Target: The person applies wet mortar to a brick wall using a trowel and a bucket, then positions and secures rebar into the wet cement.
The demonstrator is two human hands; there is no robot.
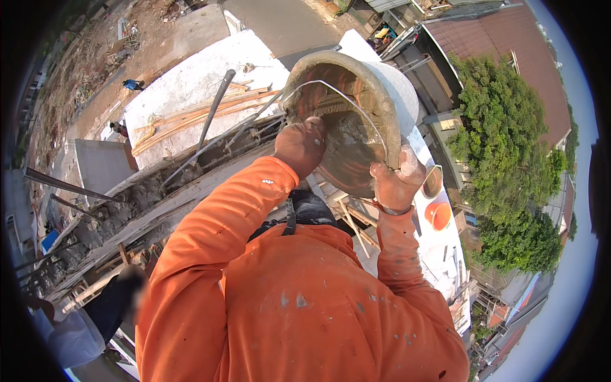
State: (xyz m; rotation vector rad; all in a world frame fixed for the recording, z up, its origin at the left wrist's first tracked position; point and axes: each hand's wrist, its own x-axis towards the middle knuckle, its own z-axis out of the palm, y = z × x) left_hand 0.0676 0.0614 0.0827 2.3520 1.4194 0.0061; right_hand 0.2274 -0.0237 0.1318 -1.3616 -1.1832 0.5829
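Note:
A large bucket (360,137), its rim caked with grey mortar, is tipped in front of me so that its mouth faces me. Wet grey-brown mortar or cement slurry coats the inside, and a thin wire handle (356,105) arches across the opening. My left hand (301,146) is closed on the rim at the left. On the lower right of the rim, near the end of the wire handle, my right hand (399,181) is closed too. Both my arms are in orange sleeves spattered with mortar.
Steel bars (216,108) stick up along a rough concrete wall edge (165,184) at left. Timber strips (203,118) lie on a white slab beyond. An orange bucket (438,216) and another bucket (433,182) stand at right. A person (83,331) is close by, lower left.

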